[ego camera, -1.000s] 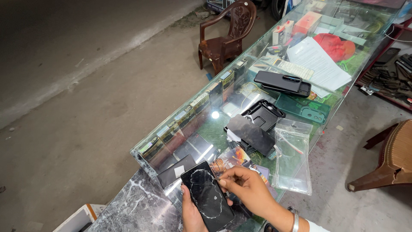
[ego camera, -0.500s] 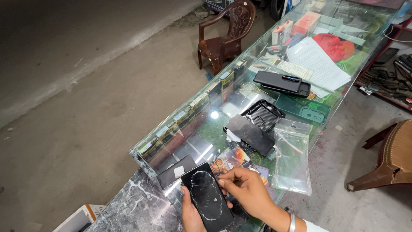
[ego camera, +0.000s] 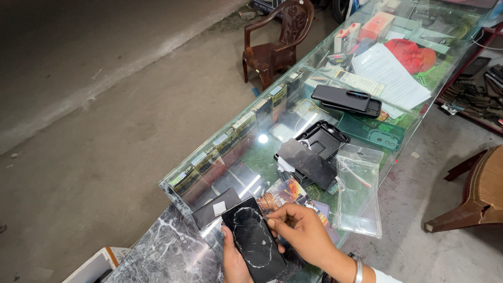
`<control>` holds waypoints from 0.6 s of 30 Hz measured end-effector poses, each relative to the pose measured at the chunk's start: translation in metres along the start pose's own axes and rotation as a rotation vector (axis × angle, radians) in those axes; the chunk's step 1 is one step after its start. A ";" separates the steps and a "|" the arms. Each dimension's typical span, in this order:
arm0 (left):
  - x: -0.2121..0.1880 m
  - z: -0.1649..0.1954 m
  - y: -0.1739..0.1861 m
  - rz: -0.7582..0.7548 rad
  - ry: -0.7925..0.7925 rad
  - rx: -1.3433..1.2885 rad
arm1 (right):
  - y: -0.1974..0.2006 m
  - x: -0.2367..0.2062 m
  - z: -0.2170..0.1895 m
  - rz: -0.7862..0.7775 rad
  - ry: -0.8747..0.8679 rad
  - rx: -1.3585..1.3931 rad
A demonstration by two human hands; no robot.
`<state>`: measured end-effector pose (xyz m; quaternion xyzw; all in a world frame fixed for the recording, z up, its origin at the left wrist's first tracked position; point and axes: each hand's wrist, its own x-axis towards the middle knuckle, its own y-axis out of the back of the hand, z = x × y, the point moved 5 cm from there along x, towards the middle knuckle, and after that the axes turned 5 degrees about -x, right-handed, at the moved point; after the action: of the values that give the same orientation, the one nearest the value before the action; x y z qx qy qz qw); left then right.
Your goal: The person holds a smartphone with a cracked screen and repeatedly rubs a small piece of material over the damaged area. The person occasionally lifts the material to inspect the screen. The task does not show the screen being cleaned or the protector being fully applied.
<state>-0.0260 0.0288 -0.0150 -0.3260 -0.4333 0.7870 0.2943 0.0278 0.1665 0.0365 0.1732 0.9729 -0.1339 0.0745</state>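
My left hand [ego camera: 234, 259] grips a black smartphone [ego camera: 253, 239] from below, its screen covered in cracked or peeling film. My right hand [ego camera: 301, 234] rests at the phone's right edge, fingertips pinched together on the film near the upper right side. Both hands hover over the near end of a glass display counter [ego camera: 262, 141]. A black phone case [ego camera: 320, 141] and a dark flat sheet [ego camera: 306, 162] lie on the glass just beyond my hands. A clear plastic bag [ego camera: 360, 191] lies to the right of them.
Farther along the counter lie another dark phone [ego camera: 346, 99], a green case [ego camera: 373, 136], papers [ego camera: 390, 76], a red cloth [ego camera: 411, 55] and small boxes [ego camera: 377, 25]. A brown plastic chair [ego camera: 277, 44] stands beyond the counter; another chair [ego camera: 479, 194] at right. Marble slab [ego camera: 167, 251] at near left.
The phone has shifted slightly in my left hand and my right fingertips have moved up along its right edge. Nothing on the counter has moved.
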 end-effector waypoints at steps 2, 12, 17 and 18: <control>0.001 -0.002 0.001 -0.027 0.019 -0.004 | 0.000 0.000 0.000 -0.007 -0.005 0.016; -0.002 0.000 0.004 0.011 -0.029 0.035 | 0.000 0.009 0.009 0.015 -0.043 0.018; 0.000 -0.005 0.003 -0.055 0.011 0.021 | 0.002 0.019 -0.009 -0.120 0.011 -0.146; 0.001 -0.006 0.003 -0.050 0.029 0.016 | 0.004 0.024 -0.014 -0.142 -0.007 -0.190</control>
<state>-0.0225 0.0312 -0.0209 -0.3240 -0.4306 0.7781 0.3228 0.0053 0.1819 0.0445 0.0954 0.9908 -0.0465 0.0841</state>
